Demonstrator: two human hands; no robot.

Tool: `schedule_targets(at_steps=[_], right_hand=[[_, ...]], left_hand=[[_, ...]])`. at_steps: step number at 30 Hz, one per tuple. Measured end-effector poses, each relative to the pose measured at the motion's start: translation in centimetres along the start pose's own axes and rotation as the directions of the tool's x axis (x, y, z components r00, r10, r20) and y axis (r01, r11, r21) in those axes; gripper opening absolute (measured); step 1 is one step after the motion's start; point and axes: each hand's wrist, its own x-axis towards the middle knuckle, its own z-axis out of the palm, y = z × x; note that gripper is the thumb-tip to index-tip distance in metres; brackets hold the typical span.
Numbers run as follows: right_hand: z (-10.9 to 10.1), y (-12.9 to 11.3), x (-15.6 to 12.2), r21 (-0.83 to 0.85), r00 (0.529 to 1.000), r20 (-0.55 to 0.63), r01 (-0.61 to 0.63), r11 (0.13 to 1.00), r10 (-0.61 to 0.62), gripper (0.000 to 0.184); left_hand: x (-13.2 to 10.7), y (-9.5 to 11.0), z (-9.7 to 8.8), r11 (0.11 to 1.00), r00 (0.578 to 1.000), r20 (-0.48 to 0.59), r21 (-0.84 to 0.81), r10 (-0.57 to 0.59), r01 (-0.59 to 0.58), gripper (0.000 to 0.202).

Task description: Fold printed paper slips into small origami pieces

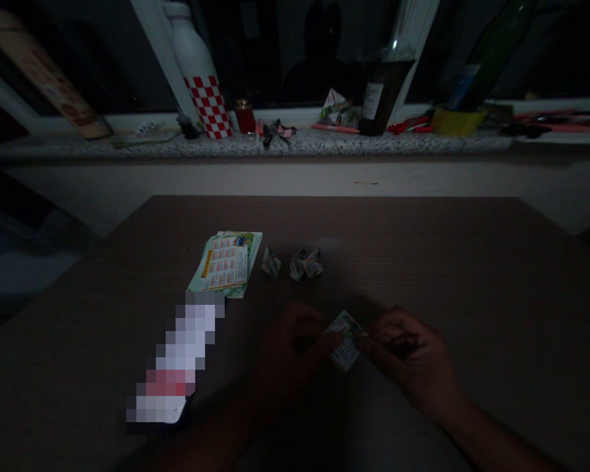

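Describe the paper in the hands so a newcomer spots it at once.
On the near side of the wood-grain table, find the left hand and right hand. Pinched between them is a small printed paper diamond. Unlike the peaked folded paper pieces beyond it, it looks flat and is held.

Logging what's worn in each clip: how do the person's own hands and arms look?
The ungloved left hand and ungloved right hand lead to bare forearms, with no sleeve, watch or bracelet visible. Dim light leaves any rings uncertain.

The folded paper (pixel 345 354) is white and green. The table (pixel 423 262) is brown, the sill (pixel 324 141) speckled grey. The white bottle (pixel 196 62) has red checks.
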Motion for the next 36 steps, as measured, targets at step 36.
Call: schedule_targets(at_steps=[36], right_hand=[[-0.32,-0.61,0.29,0.056,0.99,0.126,-0.072,0.996,0.064,0.004]], left_hand=[[0.66,-0.21,-0.99,0.956,0.956,0.171,0.129,0.239,-0.262,0.021]])
